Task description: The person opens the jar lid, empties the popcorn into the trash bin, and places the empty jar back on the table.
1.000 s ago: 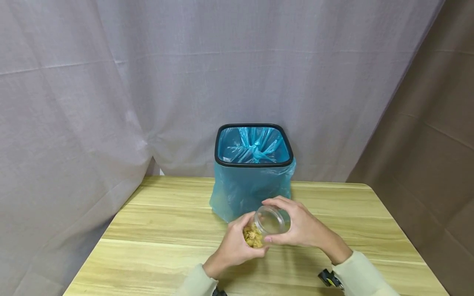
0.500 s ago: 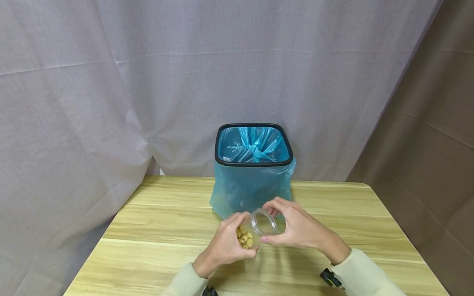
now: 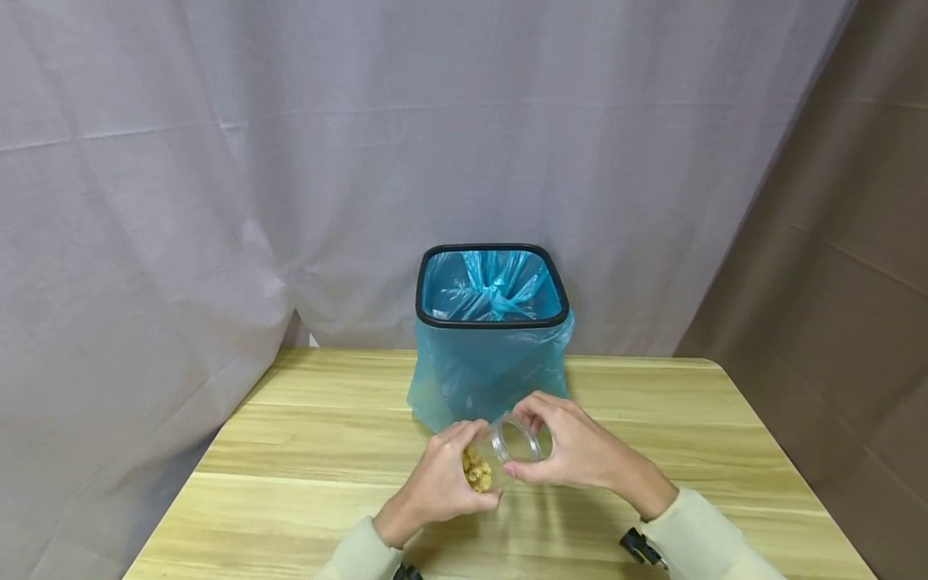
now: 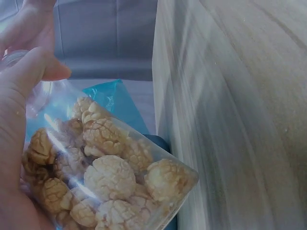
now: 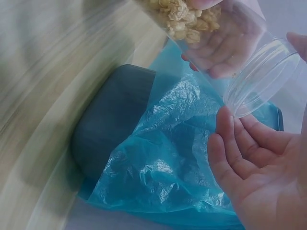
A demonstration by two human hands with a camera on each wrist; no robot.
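A see-through plastic jar [image 3: 499, 466] lies tilted between the two hands, in front of the bin. Pale brown popcorn [image 4: 110, 177] fills its lower end, seen large in the left wrist view. My left hand [image 3: 438, 479] grips the jar's body with thumb and fingers spread round it. At the other end is a clear, ridged round mouth piece [image 5: 264, 79], which my right hand [image 3: 573, 443] holds between thumb and fingertips. Whether that piece is a separate lid I cannot tell. The popcorn sits away from this end.
Behind the hands stands a black-rimmed bin [image 3: 493, 325] lined with a blue plastic bag [image 3: 486, 374], the bag hanging down outside. Both are on a wood-grain table [image 3: 312, 451]. Grey curtains [image 3: 362, 177] hang behind the table and brown cloth [image 3: 834, 322] at the right.
Both hands and the jar have shifted left over the table, mostly in the first half second. The clear round end has turned a little in the right hand. The bin stays put.
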